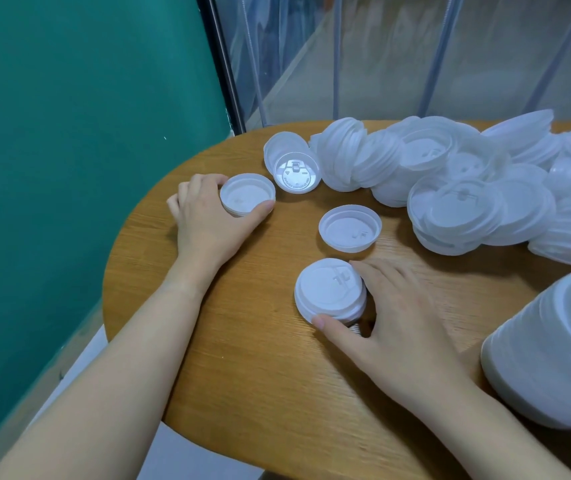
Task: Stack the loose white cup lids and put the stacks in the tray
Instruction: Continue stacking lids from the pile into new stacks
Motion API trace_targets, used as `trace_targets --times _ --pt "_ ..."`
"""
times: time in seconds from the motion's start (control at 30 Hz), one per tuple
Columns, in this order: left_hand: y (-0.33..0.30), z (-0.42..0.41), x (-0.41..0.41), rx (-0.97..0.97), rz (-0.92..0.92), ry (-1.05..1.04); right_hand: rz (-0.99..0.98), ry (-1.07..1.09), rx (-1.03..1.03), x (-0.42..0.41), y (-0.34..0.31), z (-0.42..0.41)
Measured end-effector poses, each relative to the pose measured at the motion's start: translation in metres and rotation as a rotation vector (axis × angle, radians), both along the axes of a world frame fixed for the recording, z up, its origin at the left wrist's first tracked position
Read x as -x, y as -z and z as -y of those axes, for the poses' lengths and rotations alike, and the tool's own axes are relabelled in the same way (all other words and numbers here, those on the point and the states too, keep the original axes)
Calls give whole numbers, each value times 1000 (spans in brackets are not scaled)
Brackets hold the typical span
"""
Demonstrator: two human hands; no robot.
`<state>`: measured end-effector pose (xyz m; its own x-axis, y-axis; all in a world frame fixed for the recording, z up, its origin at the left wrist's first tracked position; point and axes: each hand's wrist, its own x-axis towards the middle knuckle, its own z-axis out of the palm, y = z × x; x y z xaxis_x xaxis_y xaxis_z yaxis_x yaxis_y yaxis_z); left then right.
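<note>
My left hand grips a short stack of upturned white lids at the table's left, thumb and fingers curled round its rim. My right hand holds another small stack of lids, top side up, near the table's middle, thumb at the front edge and fingers behind. A single upturned lid lies between the two stacks. A lid on its side leans against a big heap of loose white lids that runs across the back and right.
The wooden table has a rounded left end next to a green wall. A tall stack of lids lies at the right edge near my right arm. Clear plastic sheeting hangs behind the table. No tray is in view.
</note>
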<state>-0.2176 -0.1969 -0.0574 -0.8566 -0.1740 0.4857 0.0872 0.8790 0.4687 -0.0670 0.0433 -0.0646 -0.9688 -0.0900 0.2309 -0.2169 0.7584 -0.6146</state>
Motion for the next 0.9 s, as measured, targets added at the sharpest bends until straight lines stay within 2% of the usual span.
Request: trace_targets --times 0.27,0.77,0.9 --pt "-3 2 -7 -70 -80 16 12 -2 -4 0 -2 0" --pt "-7 -2 -15 -199 -47 -32 2 0 5 0 -1 0" --pt "-7 0 -16 -213 -104 -8 0 -2 0 0 -2 0"
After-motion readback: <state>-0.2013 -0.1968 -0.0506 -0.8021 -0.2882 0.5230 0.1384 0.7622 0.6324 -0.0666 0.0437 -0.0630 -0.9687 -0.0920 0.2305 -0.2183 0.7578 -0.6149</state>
